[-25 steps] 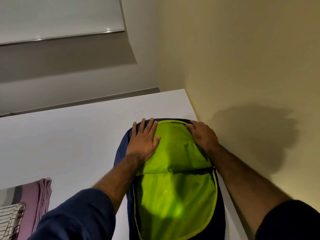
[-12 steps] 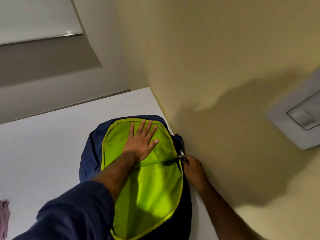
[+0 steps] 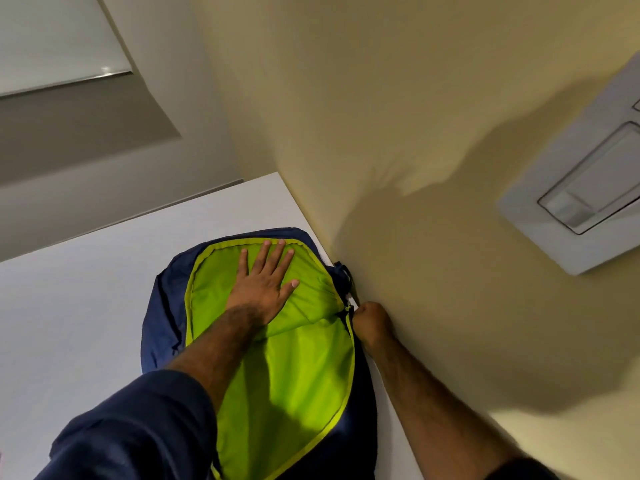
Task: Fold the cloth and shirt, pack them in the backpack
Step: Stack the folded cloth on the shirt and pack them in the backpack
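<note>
Backpack [image 3: 166, 327] under left hand [image 3: 261, 289] — right hand [image 3: 372, 322] beside

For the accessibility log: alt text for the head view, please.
A left hand presses flat on the lime-green lining of an open navy backpack on a white table, while the right hand pinches its zipper beside a yellow wall.

I cannot see my right hand's [image 3: 372, 320] fingertips: they curl out of sight at the backpack's [image 3: 166, 306] three o'clock edge, so what they pinch is unclear. The backpack's near end runs off the frame at six o'clock. The wall plate [image 3: 585, 188] at three o'clock is blurred and cropped. My left forearm hides part of the green lining [image 3: 294, 375].
</note>
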Available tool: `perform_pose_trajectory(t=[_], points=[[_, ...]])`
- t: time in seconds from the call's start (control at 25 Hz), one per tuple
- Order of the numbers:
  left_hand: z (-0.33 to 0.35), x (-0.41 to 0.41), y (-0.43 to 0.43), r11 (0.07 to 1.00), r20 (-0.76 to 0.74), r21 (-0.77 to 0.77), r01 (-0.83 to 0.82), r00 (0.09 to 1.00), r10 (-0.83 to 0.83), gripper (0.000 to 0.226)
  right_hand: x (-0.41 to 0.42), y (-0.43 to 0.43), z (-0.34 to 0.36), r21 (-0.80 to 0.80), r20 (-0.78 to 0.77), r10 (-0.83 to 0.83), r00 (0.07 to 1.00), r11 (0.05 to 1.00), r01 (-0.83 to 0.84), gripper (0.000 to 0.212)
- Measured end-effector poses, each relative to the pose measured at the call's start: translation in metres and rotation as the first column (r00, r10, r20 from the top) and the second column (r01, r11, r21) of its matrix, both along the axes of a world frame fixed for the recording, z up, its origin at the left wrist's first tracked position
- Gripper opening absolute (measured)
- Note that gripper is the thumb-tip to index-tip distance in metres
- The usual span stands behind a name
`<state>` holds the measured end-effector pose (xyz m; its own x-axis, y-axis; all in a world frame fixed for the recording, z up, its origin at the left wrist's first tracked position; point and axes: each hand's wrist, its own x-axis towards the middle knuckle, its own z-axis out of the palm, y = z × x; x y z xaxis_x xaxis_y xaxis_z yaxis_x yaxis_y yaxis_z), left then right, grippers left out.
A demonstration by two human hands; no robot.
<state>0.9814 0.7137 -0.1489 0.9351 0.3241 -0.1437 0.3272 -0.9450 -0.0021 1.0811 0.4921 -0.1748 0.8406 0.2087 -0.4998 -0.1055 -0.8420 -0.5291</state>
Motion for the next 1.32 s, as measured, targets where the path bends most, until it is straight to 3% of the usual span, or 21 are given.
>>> perform_pose_trajectory(t=[0.12,0.2,0.28,0.32,0.44,0.56,0.72,0.84,0.92,1.0,1.08,1.16,1.24,1.32], points=[[0.015,0.013,-0.024,0.998,0.148,-0.038,0.04,0.988,-0.034,0.073,0.002,0.004,0.001,-0.085,-0.002,0.057,0.998,0.995,-0.057,0.027],[0.025,0.032,-0.053,0.962,0.21,-0.028,0.272,0.942,-0.261,0.074,-0.003,0.005,0.001,-0.077,0.043,0.085,0.995,0.994,-0.082,0.027],[0.027,0.05,-0.08,0.884,0.059,0.043,0.465,0.883,-0.467,0.057,-0.008,0.002,0.005,-0.071,0.068,0.107,0.992,0.992,-0.102,0.03],[0.027,0.056,-0.087,0.873,0.003,0.061,0.483,0.875,-0.484,0.047,-0.009,0.0,0.007,-0.063,0.066,0.124,0.99,0.991,-0.12,0.031],[0.021,0.057,-0.079,0.895,-0.017,0.05,0.444,0.896,-0.444,0.037,-0.002,-0.006,0.007,0.015,0.041,0.148,0.988,0.989,-0.149,0.024],[0.02,0.045,-0.065,0.875,0.137,-0.047,0.483,0.87,-0.473,0.023,0.002,-0.005,0.005,0.036,0.031,0.178,0.983,0.983,-0.18,0.016],[0.045,0.037,-0.069,0.874,0.23,-0.121,0.47,0.87,-0.436,0.016,0.012,0.01,0.01,-0.054,0.062,0.248,0.967,0.968,-0.244,0.029],[0.061,0.027,-0.056,0.863,0.233,-0.16,0.48,0.868,-0.439,0.012,0.018,0.03,0.015,-0.042,0.061,0.19,0.98,0.981,-0.188,0.03],[0.058,0.019,-0.041,0.9,0.298,-0.154,0.408,0.887,-0.352,0.019,0.013,0.041,0.02,-0.022,0.092,0.106,0.99,0.994,-0.104,0.029],[0.047,0.001,-0.022,0.966,0.327,-0.158,0.206,0.934,-0.146,0.046,0.001,0.043,0.029,0.012,0.183,0.011,0.983,1.0,-0.013,0.03],[0.032,-0.027,0.001,0.989,0.285,-0.137,-0.048,0.955,0.086,0.064,-0.02,0.043,0.039,0.11,0.413,-0.027,0.91,0.994,-0.02,0.034],[0.017,-0.061,0.017,0.969,0.234,-0.1,-0.224,0.942,0.242,0.068,-0.049,0.048,0.044,0.095,0.672,0.118,0.731,0.965,-0.243,0.042],[0.008,-0.085,0.023,0.948,0.212,-0.092,-0.305,0.924,0.317,0.074,-0.073,0.055,0.04,-0.098,0.71,0.408,0.574,0.865,-0.492,0.058],[0.003,-0.098,0.023,0.945,0.211,-0.044,-0.323,0.922,0.325,0.075,-0.071,0.061,0.028,-0.294,0.634,0.617,0.467,0.75,-0.593,0.071]])
